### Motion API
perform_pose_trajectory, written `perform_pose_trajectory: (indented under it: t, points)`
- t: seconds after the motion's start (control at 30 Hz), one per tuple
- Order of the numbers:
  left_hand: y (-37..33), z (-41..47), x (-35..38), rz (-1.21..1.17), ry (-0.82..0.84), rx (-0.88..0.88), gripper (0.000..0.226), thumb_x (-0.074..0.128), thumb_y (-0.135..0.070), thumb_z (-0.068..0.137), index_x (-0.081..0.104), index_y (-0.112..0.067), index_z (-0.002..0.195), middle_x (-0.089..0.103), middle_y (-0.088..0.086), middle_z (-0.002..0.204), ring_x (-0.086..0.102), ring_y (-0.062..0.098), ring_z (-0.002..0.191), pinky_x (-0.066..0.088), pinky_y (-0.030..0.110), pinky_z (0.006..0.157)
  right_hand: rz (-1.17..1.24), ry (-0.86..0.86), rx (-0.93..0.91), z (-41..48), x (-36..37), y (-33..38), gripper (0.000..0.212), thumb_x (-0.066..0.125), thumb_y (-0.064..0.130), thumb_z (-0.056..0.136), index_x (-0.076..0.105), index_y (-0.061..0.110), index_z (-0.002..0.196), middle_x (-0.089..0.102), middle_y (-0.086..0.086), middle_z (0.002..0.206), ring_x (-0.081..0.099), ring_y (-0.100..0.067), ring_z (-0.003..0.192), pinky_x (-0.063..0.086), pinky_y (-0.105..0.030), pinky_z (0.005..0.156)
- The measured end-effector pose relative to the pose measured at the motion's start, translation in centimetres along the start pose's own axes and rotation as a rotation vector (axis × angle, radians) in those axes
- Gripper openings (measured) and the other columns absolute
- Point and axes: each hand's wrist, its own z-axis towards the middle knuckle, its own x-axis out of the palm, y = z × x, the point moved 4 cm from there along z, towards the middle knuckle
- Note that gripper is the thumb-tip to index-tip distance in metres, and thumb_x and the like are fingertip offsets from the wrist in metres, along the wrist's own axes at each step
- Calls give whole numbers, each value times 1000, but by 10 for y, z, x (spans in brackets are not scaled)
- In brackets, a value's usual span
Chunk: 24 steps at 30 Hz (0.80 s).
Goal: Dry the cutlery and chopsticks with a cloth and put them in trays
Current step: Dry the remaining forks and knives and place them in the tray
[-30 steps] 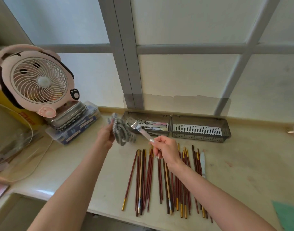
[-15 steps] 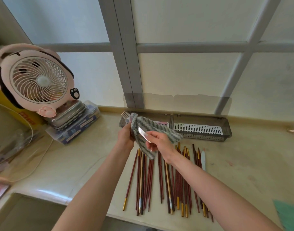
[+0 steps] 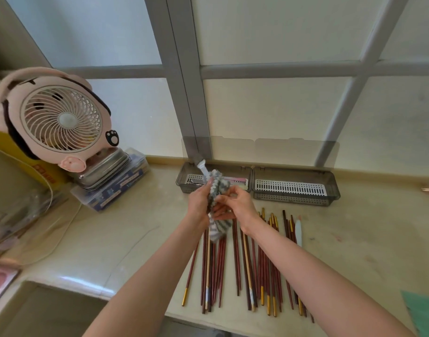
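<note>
Above the counter, my left hand [image 3: 200, 203] grips a grey-and-white striped cloth [image 3: 217, 190] wrapped round a metal fork [image 3: 200, 164]; only the fork's top end sticks out above the cloth. My right hand [image 3: 235, 205] pinches the lower part of the bundle; the fork's handle is hidden there. Several dark red chopsticks [image 3: 247, 259] with gold tips lie spread on the counter under my hands. Two grey trays stand at the back: the left tray [image 3: 184, 181] holds some cutlery, the right tray [image 3: 330, 198] shows only its white slotted insert. A pale utensil [image 3: 298, 231] lies right of the chopsticks.
A pink fan [image 3: 55, 117] sits on stacked metal and plastic boxes [image 3: 111, 181] at the left, with a cord trailing over the counter. A window frame rises behind the trays. A green sheet [image 3: 425, 312] lies at the right near the counter's front edge.
A second ago my right hand held the fork bare beside the cloth. The cloth then came over the fork, and both hands now hold the wrapped bundle closer together.
</note>
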Motion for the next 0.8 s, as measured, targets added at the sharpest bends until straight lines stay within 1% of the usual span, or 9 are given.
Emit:
perform_pose_trajectory:
  t: [0.1, 0.2, 0.3, 0.4, 0.47, 0.53, 0.67, 0.73, 0.8]
  points:
    - [4, -9, 5, 86, 33, 32, 27, 58, -23, 90, 66, -2, 106, 68, 10, 86, 64, 16, 74, 52, 23, 57, -12, -185, 33, -1, -2, -7, 30, 69, 15, 83, 56, 4, 107, 67, -10, 90, 64, -16, 71, 52, -22, 52]
    - [3, -11, 0, 174, 73, 12, 18, 55, -18, 93, 65, -7, 101, 67, 7, 86, 63, 16, 77, 51, 24, 64, -162, -285, 31, 3, -10, -14, 45, 76, 26, 76, 53, 10, 111, 64, -6, 104, 61, -18, 92, 48, -24, 62]
    - [-2, -7, -9, 347, 41, 46, 21, 54, -14, 93, 64, 1, 104, 67, 8, 80, 64, 15, 71, 52, 22, 60, -181, -285, -37, 4, -13, -14, 51, 76, 35, 76, 48, 13, 113, 60, -6, 104, 60, -17, 90, 49, -28, 70]
    - [-7, -6, -10, 564, -55, 183, 18, 61, -21, 90, 69, -6, 94, 70, 8, 83, 67, 15, 74, 56, 28, 66, -119, -361, -81, 6, -19, -1, 41, 69, 38, 82, 52, 13, 110, 61, -3, 98, 58, -13, 86, 45, -25, 70]
    - [-7, -10, -6, 767, -67, 279, 17, 64, -24, 87, 71, -9, 92, 69, 4, 82, 65, 15, 77, 53, 28, 70, -200, -286, -85, 14, -14, 6, 28, 65, 35, 87, 63, 11, 101, 65, -3, 94, 59, -12, 86, 48, -27, 76]
    - [-4, -13, -1, 910, -48, 351, 15, 65, -23, 86, 72, -9, 85, 65, 2, 74, 60, 14, 73, 44, 26, 64, -209, -222, -72, 20, -8, 9, 19, 65, 26, 88, 69, 8, 92, 70, -9, 93, 62, -18, 85, 50, -32, 81]
    - [3, -9, -5, 998, 3, 292, 25, 68, -26, 84, 62, -11, 65, 56, 1, 60, 50, 16, 63, 37, 29, 58, -132, -249, 15, 30, -12, 1, 18, 64, 18, 89, 69, 2, 95, 70, -15, 93, 63, -16, 76, 49, -27, 67]
    - [6, -6, -14, 1039, 7, 220, 26, 67, -30, 84, 67, -6, 73, 58, 2, 64, 53, 16, 64, 43, 30, 60, -112, -291, 20, 37, -18, 2, 19, 58, 15, 93, 64, -3, 97, 69, -17, 85, 58, -7, 51, 44, -20, 46]
    - [10, -4, -25, 963, -15, 160, 29, 67, -32, 83, 68, -3, 78, 63, 9, 74, 61, 22, 76, 52, 38, 73, -245, -345, -3, 50, -28, 6, 19, 56, 14, 94, 62, -4, 97, 68, -17, 80, 52, -5, 40, 40, -18, 39]
